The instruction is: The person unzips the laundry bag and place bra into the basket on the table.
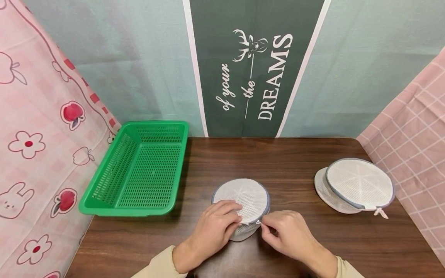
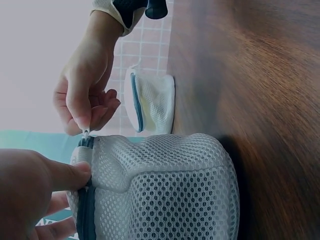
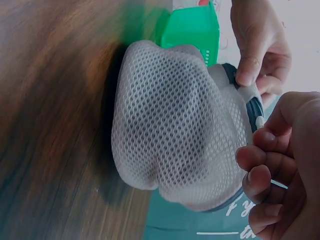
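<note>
A white mesh laundry bag (image 1: 248,195) with a grey-blue zipper round its top stands on the table in front of me. My left hand (image 1: 216,223) grips its rim, the thumb on the near side by the zipper and the fingers over the top. With thumb and forefinger my right hand (image 1: 290,233) pinches the white zipper pull (image 2: 86,134) at the near right of the rim. The left wrist view shows the mesh side of the bag (image 2: 180,195) sagging in folds. What the bag holds, if anything, cannot be made out.
A green plastic basket (image 1: 182,166) stands at the left of the brown wooden table (image 1: 285,154). A second white mesh bag (image 1: 359,183) with a zipper and white pull sits at the right. Printed cloths hang behind and at both sides.
</note>
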`<state>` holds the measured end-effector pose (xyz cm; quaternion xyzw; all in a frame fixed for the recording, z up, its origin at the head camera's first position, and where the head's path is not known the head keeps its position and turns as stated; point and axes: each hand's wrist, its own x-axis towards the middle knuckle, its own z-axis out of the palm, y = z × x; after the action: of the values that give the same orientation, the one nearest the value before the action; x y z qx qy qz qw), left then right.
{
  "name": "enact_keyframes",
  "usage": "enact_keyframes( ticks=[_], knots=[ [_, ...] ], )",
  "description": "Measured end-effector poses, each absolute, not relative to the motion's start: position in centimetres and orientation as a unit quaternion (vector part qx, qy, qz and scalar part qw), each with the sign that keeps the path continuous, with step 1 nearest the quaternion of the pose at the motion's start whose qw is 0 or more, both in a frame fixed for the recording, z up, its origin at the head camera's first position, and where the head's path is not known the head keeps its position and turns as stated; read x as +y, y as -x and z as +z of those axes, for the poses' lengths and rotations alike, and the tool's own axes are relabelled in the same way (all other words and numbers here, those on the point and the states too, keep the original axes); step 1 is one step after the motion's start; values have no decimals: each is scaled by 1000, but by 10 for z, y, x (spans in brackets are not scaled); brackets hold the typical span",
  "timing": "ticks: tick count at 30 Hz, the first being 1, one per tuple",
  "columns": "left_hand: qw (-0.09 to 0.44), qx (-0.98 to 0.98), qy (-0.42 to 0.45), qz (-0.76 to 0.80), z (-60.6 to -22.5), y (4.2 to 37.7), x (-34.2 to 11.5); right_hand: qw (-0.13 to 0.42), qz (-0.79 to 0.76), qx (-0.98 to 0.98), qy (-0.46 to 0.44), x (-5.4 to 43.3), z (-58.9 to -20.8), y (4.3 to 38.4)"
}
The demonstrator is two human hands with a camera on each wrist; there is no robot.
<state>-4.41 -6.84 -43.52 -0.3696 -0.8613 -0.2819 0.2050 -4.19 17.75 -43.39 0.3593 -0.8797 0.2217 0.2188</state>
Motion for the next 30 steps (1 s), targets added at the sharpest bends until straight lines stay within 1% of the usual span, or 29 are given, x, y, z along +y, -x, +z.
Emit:
enact_keyframes(
  ticks=[10,18,26,30],
  knots=[
    [205,-861,371,-282,-436,44,-71,226,216,-887,-339,187,-433,46],
    [213,-857,378,-277,-437,46,-73,246,212,-890,-320,193,-433,49],
    [207,-858,379,-277,-437,47,-76,240,209,-901,-293,200,-434,52],
    [215,-857,381,-273,-436,48,-76,256,214,-896,-293,200,-435,54]
  ],
)
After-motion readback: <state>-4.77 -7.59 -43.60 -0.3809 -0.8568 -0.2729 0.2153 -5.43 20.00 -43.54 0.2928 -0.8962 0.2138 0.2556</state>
